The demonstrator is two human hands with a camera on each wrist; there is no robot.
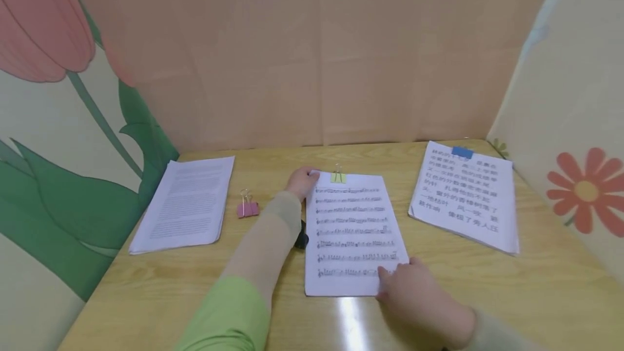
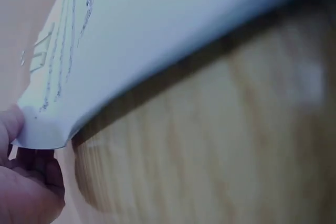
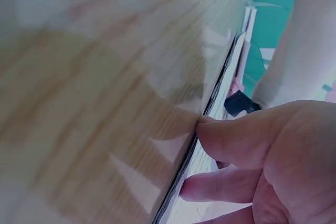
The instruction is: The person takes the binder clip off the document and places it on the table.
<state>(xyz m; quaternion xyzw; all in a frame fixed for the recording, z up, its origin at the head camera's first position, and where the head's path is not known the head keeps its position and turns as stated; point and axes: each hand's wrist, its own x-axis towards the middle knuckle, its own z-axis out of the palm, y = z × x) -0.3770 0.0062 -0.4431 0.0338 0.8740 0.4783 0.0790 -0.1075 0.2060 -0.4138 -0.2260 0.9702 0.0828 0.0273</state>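
A stack of sheet music [image 1: 351, 226] lies in front of me, with a yellow-green binder clip [image 1: 338, 177] on its top edge. With my left hand [image 1: 300, 182] I pinch its far left corner; in the left wrist view the thumb lies over the paper and the fingers are beneath it. My right hand [image 1: 421, 297] covers the near right corner. In the right wrist view the thumb [image 3: 226, 135] meets the stack's edge close to the table and other fingers [image 3: 220, 187] reach over the paper, so I hold that corner. My right hand hides the corner itself.
To the left lies a printed paper stack [image 1: 187, 202] showing no clip. A pink binder clip [image 1: 247, 209] stands between it and my left forearm. On the right, a large-print stack [image 1: 463, 199] carries a blue clip [image 1: 462, 152]. A wall [image 1: 317, 58] rises behind the wooden table [image 1: 146, 297].
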